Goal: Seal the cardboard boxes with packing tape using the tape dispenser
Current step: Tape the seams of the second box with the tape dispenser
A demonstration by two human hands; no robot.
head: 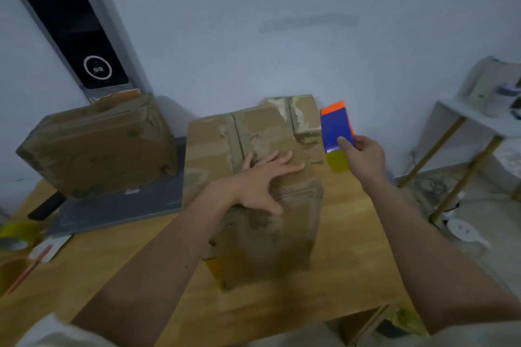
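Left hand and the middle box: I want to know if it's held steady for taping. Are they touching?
Touching. The head view shows the left hand spread flat on top of the middle box, palm and fingers pressed against the cardboard.

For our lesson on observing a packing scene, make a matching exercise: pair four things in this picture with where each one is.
Things:
1. left hand
2. blue-and-orange tape dispenser
3. battered brown cardboard box on the left
4. yellow-green tape roll

Places:
A. on a grey mat
B. at the table's left edge
C. flat on the middle box
D. held in the right hand

Pairs: 1-C, 2-D, 3-A, 4-B
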